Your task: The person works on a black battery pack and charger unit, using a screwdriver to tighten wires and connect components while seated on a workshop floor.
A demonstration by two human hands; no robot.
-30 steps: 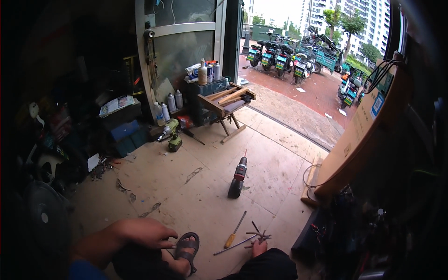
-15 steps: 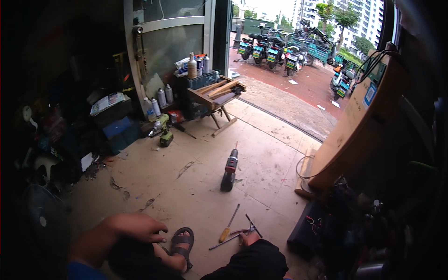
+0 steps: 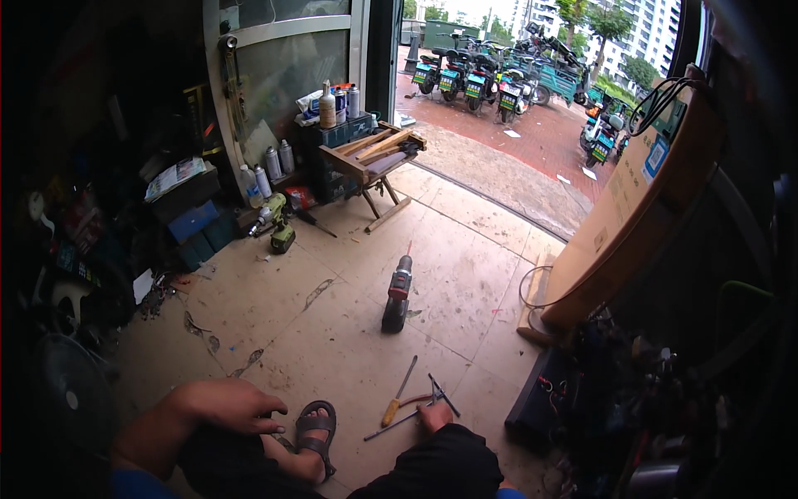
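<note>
My right hand (image 3: 434,417) is low on the floor, its curled fingers closed on the shaft of a T-handle wrench (image 3: 443,394); the fingertips are partly hidden. Beside those fingers lies a curved red handle (image 3: 413,400), perhaps of pliers, its other end hidden. Just left of it is a screwdriver (image 3: 391,412) with a yellow handle, its blade pointing away from me. My left hand (image 3: 253,407) hangs loosely over my left knee, empty, with fingers apart. Farther out, a black and red cordless drill (image 3: 398,291) stands on its battery, its thin bit pointing away.
A green cordless impact wrench (image 3: 278,224) stands at the left near spray cans (image 3: 273,163). Behind it is a wooden folding stool (image 3: 357,164). A tall cardboard-brown panel (image 3: 607,241) and a dark box (image 3: 532,399) line the right side. My sandalled foot (image 3: 317,434) is between my hands.
The whole view has shifted slightly, so everything sits a little farther left and higher. My right hand stays at the T-handle wrench, and my left hand stays at the knee.
</note>
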